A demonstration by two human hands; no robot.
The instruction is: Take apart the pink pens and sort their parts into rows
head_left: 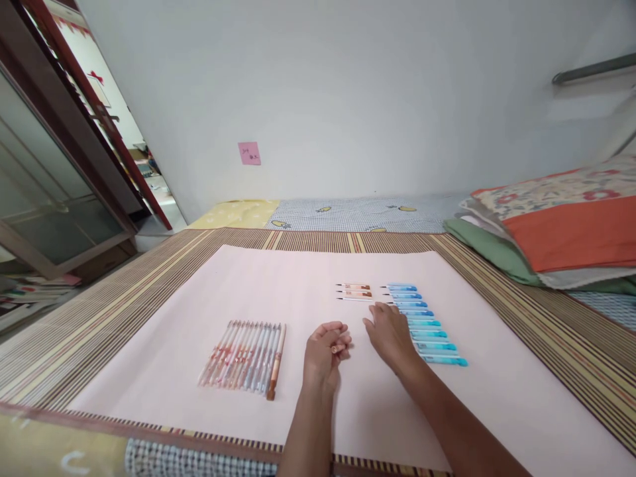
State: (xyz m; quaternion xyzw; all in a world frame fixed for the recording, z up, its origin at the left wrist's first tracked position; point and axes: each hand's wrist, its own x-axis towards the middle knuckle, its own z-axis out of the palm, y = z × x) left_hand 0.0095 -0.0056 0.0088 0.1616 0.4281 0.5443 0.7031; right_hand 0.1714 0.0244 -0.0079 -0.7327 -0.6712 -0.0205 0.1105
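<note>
My left hand (324, 351) is closed above the pale sheet, fingers curled round a small brown cylindrical piece (338, 348) whose round end shows. My right hand (390, 330) hovers palm down, thumb apart from the fingers. Its fingertips are close to the right end of a white pencil (354, 299); whether they touch it I cannot tell. Above that pencil lie two white-and-brown pencils (355, 289), dark points to the left. Partly behind the right hand is a column of blue and turquoise pencils (427, 313), points also left.
To the left lies a row of several clear-and-pink pens (238, 358), with one brown-ended pencil (276, 364) at its right edge. The pale pink sheet (173, 344) rests on a striped mat (149, 278). Folded bedding (571, 225) is piled at the right, against a wall (348, 99).
</note>
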